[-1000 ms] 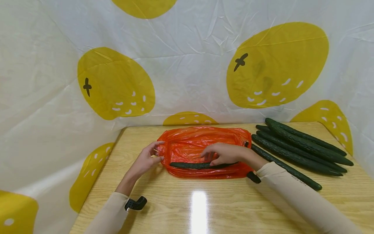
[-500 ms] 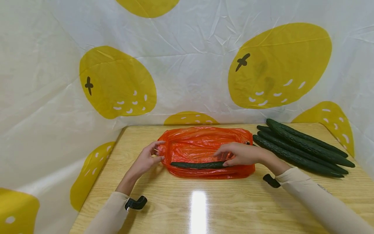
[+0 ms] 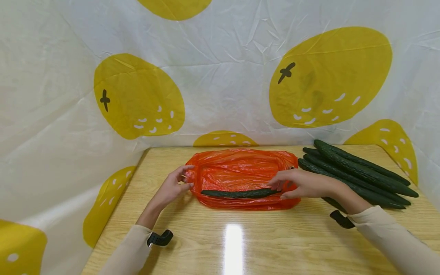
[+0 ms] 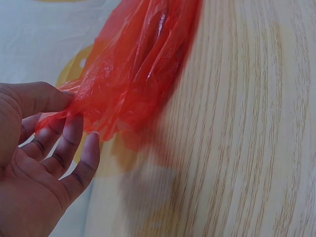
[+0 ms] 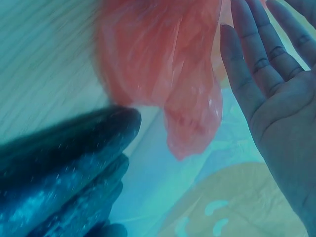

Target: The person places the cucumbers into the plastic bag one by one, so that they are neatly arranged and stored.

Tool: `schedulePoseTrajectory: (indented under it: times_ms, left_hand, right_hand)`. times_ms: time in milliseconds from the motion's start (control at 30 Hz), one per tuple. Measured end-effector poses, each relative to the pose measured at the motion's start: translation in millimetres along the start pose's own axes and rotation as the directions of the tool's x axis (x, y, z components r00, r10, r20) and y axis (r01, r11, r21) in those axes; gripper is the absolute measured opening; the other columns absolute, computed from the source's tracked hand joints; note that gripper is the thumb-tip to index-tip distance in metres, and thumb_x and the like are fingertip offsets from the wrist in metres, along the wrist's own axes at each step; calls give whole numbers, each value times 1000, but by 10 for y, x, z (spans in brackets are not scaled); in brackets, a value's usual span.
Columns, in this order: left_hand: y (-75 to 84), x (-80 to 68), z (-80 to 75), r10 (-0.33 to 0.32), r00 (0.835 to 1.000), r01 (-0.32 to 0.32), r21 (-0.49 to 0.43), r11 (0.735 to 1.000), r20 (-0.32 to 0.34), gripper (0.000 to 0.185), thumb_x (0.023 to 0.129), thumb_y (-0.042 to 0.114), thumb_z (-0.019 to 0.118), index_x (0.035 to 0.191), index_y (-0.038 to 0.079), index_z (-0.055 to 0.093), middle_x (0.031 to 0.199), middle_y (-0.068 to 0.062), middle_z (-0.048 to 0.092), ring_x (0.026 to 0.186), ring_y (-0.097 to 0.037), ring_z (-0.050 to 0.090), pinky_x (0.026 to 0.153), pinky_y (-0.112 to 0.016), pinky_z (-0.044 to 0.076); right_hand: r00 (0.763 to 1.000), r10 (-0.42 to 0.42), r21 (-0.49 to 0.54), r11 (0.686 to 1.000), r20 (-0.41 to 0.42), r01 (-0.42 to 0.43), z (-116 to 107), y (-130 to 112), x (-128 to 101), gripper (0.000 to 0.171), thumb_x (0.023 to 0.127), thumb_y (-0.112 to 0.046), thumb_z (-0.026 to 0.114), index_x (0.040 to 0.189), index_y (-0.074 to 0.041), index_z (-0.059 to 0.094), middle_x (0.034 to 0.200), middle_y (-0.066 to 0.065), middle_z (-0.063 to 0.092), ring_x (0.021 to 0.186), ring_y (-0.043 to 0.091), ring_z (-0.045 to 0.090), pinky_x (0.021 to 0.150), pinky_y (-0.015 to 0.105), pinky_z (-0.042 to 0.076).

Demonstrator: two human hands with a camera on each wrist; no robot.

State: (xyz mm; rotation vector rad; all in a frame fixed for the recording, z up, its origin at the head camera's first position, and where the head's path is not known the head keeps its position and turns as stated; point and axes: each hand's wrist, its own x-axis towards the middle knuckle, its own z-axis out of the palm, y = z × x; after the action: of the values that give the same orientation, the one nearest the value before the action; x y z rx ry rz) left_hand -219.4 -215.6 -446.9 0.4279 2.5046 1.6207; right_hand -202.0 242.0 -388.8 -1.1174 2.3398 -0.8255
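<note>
A thin red plastic bag [image 3: 233, 156] lies spread on the table with its mouth held wide. One dark green cucumber [image 3: 237, 194] rests inside along the near side. At the bag's left end my left hand [image 3: 173, 186] pinches the plastic; the left wrist view shows the thumb and fingers [image 4: 71, 136] gripping the crumpled film [image 4: 133, 64]. My right hand [image 3: 306, 184] hovers over the bag's right end, by the cucumber's right tip. In the right wrist view its fingers [image 5: 254, 59] are extended and the palm holds nothing.
Several long cucumbers [image 3: 364, 170] are heaped at the right of the wooden table [image 3: 199, 229], close to the bag. Another cucumber [image 3: 334, 204] lies partly hidden under the right forearm. A white sheet [image 3: 227, 95] with yellow fruit prints hangs behind and at the sides.
My right hand has slid rightward along the cucumber and come off it, uncovering nearly its whole length. The left hand keeps its place on the bag.
</note>
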Motion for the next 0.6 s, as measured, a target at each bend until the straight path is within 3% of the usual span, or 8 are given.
schedulePoseTrajectory:
  times_ms: [100,200,333,600]
  left_hand:
    - [109,-29,10,-16,1000,16,-4,1000,5,58,88,-8,68,142,6,53,110,-19,53,95,-32,52,65,-24,46]
    - [115,-29,14,-30,1000,30,-5,1000,7,58,88,-9,67,143,3,52,111,-20,53,97,-34,51,65,-23,45]
    - [-2,4,8,-24,1000,24,-9,1000,2,59,88,-8,68,143,5,51,111,-18,52,97,-33,51,65,-24,45]
    - [-14,3,-4,-2,1000,2,-9,1000,5,57,88,-4,70,141,10,54,111,-17,53,96,-30,52,67,-25,47]
  right_hand:
    - [1000,-11,-3,1000,-15,11,-20,1,-80,43,97,-22,70,138,-18,60,129,5,66,111,23,65,92,41,55]
    - [999,-17,-18,1000,-30,16,-39,-3,-151,41,98,-26,69,138,-20,60,129,3,66,112,22,65,93,42,54]
    - [999,12,-5,1000,-49,-12,-61,5,-246,41,99,-31,67,139,-25,59,130,-1,65,112,22,64,90,39,54]
    - [994,26,7,1000,-102,-25,-132,105,-420,41,99,-27,67,139,-27,58,128,1,65,113,21,64,92,38,55]
